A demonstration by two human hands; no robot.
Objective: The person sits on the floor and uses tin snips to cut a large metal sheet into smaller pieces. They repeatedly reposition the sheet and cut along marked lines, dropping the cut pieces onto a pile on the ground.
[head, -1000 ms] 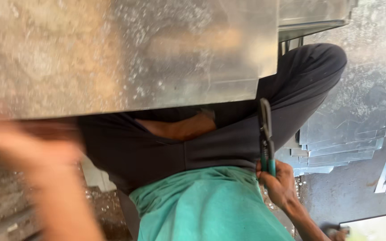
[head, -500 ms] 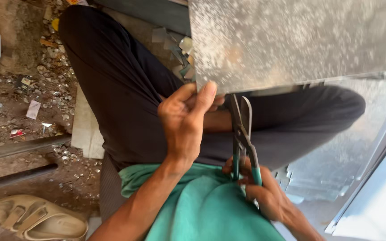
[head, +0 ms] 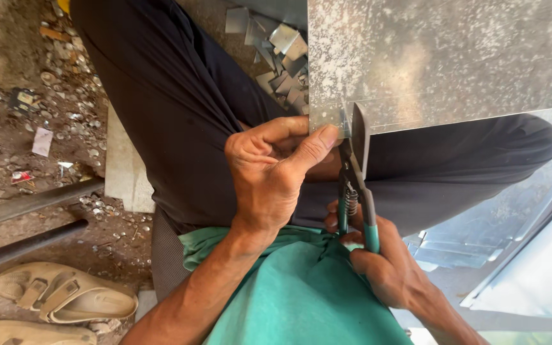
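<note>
- The right hand is sitting nearest the camera, just above the green shirt, and is wrapping its fingers tightly around the teal-sleeved handles of a pair of tin snips.
- The snips are pointing away from the body, with their dark blades standing at the near edge of a galvanised metal sheet; one blade is showing on top of the sheet, beside a thin straight line running across the metal.
- The left hand is lying just left of the snips, curled narrow, and is pinching a small corner tab of the sheet between the thumb and the bent forefinger.
- The thumb tip is pressing on the tab right beside the blades, close to touching them.
- The sheet is resting over the person's lap, across legs in dark trousers, and is stretching out toward the top and right of the view.
- Farther off, beyond the knee, a heap of small cut metal offcuts is lying on the ground beside the sheet's left edge.
- To the left, tan sandals are sitting on the dirt floor near two dark metal bars.
- At the lower right, more pale metal sheets are lying stacked under the leg.
</note>
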